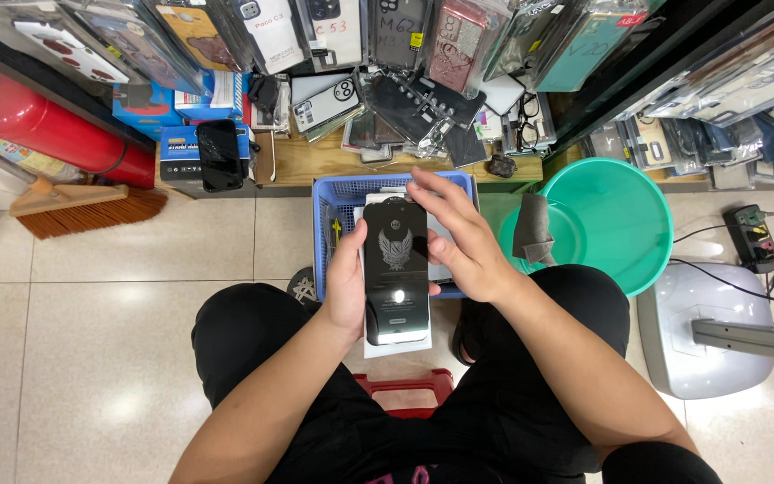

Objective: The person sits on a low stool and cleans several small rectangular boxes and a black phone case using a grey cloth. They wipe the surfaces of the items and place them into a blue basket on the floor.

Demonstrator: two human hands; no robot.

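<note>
Our left hand (344, 289) clamps the black packet (396, 269); right hand (459, 235) open on its 3 o'clock edge; blue basket (322, 215) at 12.

Two bare hands are in view: the left hand (344, 289) and the right hand (459, 237). Between them, in their grip, is one glossy black rectangular screen protector (395, 269) with a white winged emblem, backed by one white card sleeve (398, 345).

Just behind the grip sits one blue perforated plastic basket (329, 211). To the right of the grip stands one round teal plastic basin (624, 220), with one grey folded cloth (532, 229) over its rim.

Far left of the grip lie one red metal fire extinguisher (51, 125) and one orange-bristled wooden broom (82, 206).

Below the grip is one red plastic stool (405, 393).
</note>
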